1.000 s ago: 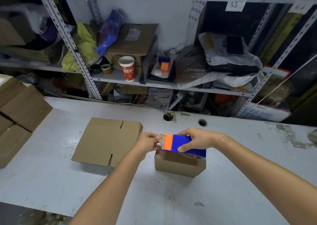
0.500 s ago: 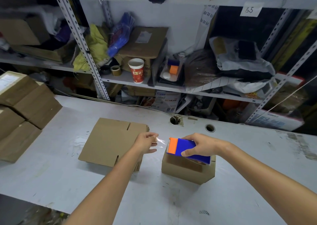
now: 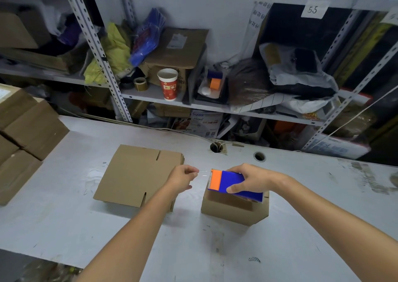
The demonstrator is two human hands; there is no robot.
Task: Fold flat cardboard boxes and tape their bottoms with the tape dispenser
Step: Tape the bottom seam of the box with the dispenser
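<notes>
A small folded cardboard box [image 3: 232, 211] stands on the white table [image 3: 64, 228] in front of me. My right hand [image 3: 252, 179] grips the blue and orange tape dispenser [image 3: 232, 183] just above the box's top. My left hand [image 3: 183, 177] pinches the clear tape end [image 3: 203, 173], stretched out a short way to the left of the dispenser's orange head. A stack of flat cardboard boxes [image 3: 135, 174] lies to the left of the folded box, partly under my left forearm.
Several closed cardboard boxes [image 3: 25, 131] are piled at the table's left edge. Two round cable holes [image 3: 259, 156] sit near the table's far edge. Behind stands a metal shelf rack [image 3: 101, 51] crowded with bags, a red paper cup [image 3: 168, 83] and tape rolls.
My left hand has pulled away from the dispenser to the left, drawing out a short strip of clear tape. The dispenser stays over the box in my right hand.
</notes>
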